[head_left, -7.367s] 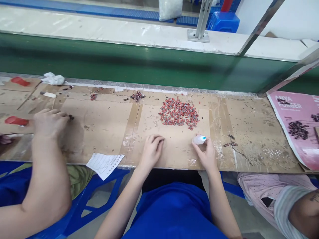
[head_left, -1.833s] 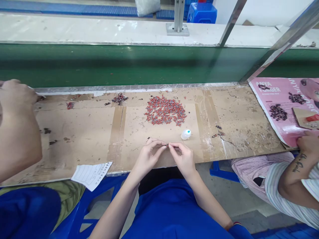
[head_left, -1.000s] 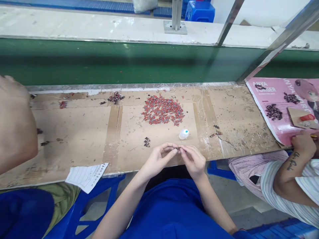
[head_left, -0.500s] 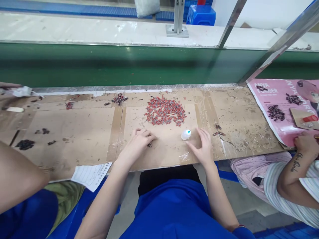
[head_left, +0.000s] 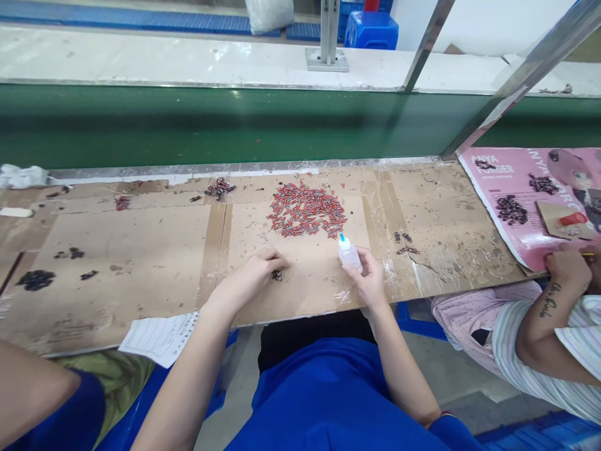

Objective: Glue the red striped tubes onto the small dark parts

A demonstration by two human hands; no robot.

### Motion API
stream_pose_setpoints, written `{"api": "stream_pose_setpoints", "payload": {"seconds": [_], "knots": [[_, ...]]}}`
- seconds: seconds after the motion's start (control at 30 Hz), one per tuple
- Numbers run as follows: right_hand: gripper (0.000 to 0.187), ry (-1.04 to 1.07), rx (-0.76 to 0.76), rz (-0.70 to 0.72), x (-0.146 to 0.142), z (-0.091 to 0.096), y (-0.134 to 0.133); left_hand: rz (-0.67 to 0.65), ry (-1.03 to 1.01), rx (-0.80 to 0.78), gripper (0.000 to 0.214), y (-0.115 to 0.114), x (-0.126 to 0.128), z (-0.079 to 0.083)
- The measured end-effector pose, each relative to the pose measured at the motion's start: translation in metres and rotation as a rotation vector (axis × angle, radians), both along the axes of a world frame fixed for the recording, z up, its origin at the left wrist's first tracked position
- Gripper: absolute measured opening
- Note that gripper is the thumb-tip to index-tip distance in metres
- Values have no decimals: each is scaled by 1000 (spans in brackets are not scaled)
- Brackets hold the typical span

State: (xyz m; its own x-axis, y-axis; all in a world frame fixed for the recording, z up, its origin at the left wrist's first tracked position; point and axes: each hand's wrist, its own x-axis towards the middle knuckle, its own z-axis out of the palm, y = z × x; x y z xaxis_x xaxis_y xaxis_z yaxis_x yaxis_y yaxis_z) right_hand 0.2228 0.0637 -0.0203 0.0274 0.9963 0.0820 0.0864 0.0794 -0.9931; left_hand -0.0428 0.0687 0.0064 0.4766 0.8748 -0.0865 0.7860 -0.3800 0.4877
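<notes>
My right hand (head_left: 369, 275) is wrapped round a small white squeeze bottle (head_left: 349, 252) with a blue tip, held tilted with the tip pointing up. My left hand (head_left: 260, 270) rests low over the cardboard with its fingers bent and drawn together. What its fingertips hold, if anything, is hidden. Just under them lies a little cluster of small dark parts (head_left: 277, 275). Beyond both hands spreads a pile of small red and dark metallic pieces (head_left: 305, 210).
Cardboard (head_left: 154, 244) covers the bench. Dark pieces (head_left: 36, 280) lie at left, and a few parts (head_left: 406, 244) to my right. A co-worker's hand (head_left: 569, 268) is by a pink poster (head_left: 521, 235). Another person's arm (head_left: 32, 385) is at lower left. A metal post (head_left: 516, 75) rises at right.
My right hand has closed on the bottle and tilted it from where it stood on the cardboard. My left hand stays by the small dark parts, its fingers drawn closer together. The view shifted slightly.
</notes>
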Motion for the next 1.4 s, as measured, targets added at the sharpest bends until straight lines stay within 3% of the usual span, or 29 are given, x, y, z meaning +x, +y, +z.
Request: {"api": "stream_pose_setpoints", "payload": {"seconds": [0.13,0.23,0.33,0.43,0.53,0.63,0.83,0.93,1.07,1.13,1.27,1.4], "knots": [[33,156,-40,-48,5,2,-1,-17,7,-6,42,2,-1,1],[34,292,-95,-111,6,1,-1,10,-116,24,34,3,4,-1],[34,410,-130,-183,3,2,0,67,-331,58,25,2,21,-12],[32,443,-156,-234,0,5,0,169,-402,104,24,-4,43,-27],[30,389,-158,-254,-2,7,0,323,-323,179,24,-13,58,-34],[31,321,-137,-231,-4,6,-1,475,-185,218,26,-25,62,-30],[30,208,-142,-230,-18,5,-7,545,-64,196,29,-41,42,-18],[28,190,-157,-208,-31,9,-11,449,-99,205,28,-35,25,-17],[26,157,-153,-209,-43,12,-15,77,-144,159,39,-15,16,-17],[27,143,-145,-240,-45,12,-16,-45,-122,133,43,-7,17,-18],[27,110,-123,-303,-43,8,-18,-50,-87,137,26,1,18,-22],[27,49,-128,-256,-43,5,-21,5,-136,58,16,-1,16,-22]]}}
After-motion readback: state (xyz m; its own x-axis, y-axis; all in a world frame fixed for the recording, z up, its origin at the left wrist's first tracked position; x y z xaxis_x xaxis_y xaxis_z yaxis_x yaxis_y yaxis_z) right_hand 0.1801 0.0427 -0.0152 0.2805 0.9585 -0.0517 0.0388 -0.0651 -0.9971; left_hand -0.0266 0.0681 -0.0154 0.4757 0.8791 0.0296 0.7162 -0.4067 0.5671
